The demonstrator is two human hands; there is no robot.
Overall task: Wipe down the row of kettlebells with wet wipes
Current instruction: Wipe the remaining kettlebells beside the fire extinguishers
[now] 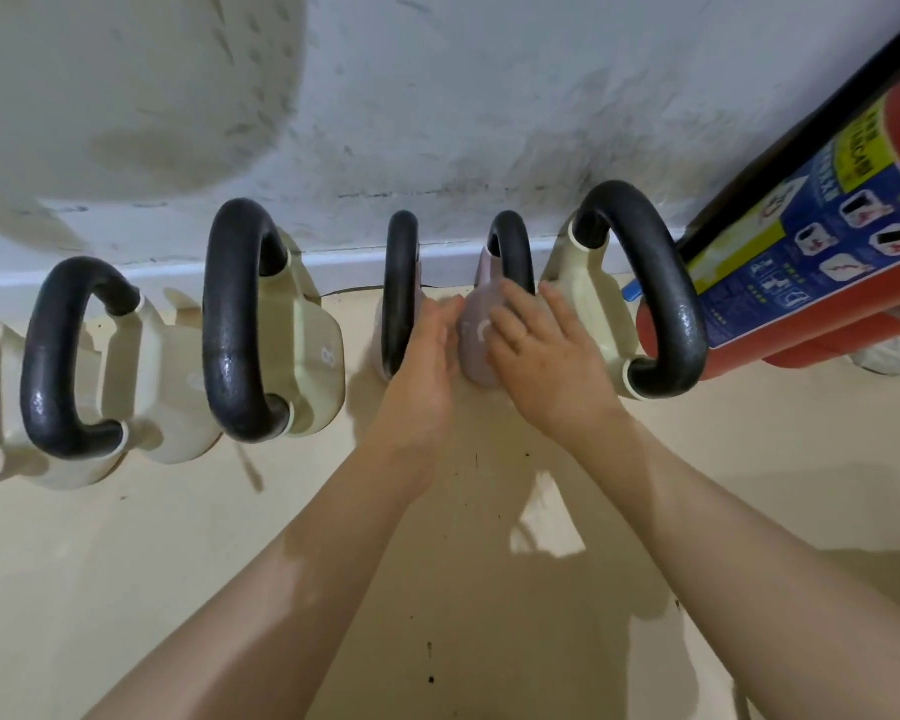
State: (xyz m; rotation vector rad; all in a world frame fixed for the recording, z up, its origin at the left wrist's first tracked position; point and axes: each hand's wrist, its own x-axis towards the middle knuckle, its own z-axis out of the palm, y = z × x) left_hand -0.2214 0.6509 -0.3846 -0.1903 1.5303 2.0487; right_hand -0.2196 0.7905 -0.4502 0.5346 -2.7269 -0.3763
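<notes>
Standing in a row on the cream floor (723, 485) along the foot of the scuffed white wall (437, 96) were several kettlebells with black handles. Both hands met over the small mauve kettlebell (473, 332), second from the right end of the row. The left hand (427, 366) lay against its left flank with fingers straight and together, tips pointing toward the wall; the right hand (536, 350) rested flat on its top and right side, fingers spread and only slightly bent, one fingertip near the handle. Neither hand was curled round anything, and no wipe could be made out beneath them. Just left of the left hand stood a pinkish kettlebell (401, 293), seen edge-on. Further left came a large cream kettlebell (302, 345) and a second cream kettlebell (141, 366). Immediately right of the mauve one stood another cream kettlebell (598, 293), and beyond it, at the right end of the row, lay a red fire extinguisher (822, 241) bearing a blue instruction label.
</notes>
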